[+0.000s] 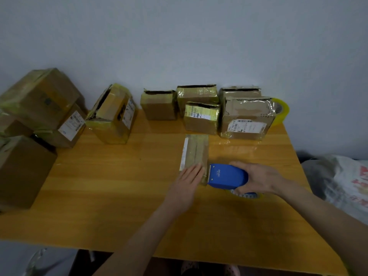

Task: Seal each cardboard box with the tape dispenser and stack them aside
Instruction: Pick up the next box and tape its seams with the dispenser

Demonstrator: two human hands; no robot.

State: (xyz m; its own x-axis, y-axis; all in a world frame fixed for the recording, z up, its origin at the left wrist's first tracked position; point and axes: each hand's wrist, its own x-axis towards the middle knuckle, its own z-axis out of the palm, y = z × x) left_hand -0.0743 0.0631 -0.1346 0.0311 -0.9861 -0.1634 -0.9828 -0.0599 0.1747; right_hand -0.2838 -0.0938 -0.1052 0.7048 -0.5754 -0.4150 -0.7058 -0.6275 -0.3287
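Observation:
A flat cardboard box [196, 149] lies in the middle of the wooden table [111, 176], with a white label strip along its left side. My left hand [189, 181] rests flat on the box's near end, fingers spread. My right hand [256, 179] grips the blue tape dispenser [227, 176], whose blade end touches the box's near right corner. Several taped boxes [199, 108] stand in a row along the wall. More boxes are stacked [39, 104] at the left.
A spare roll of yellow tape [281, 108] leans behind the large box at the back right. A big carton [22, 170] stands at the table's left edge. A printed sack [342, 180] lies beyond the right edge. The wall runs close behind the boxes.

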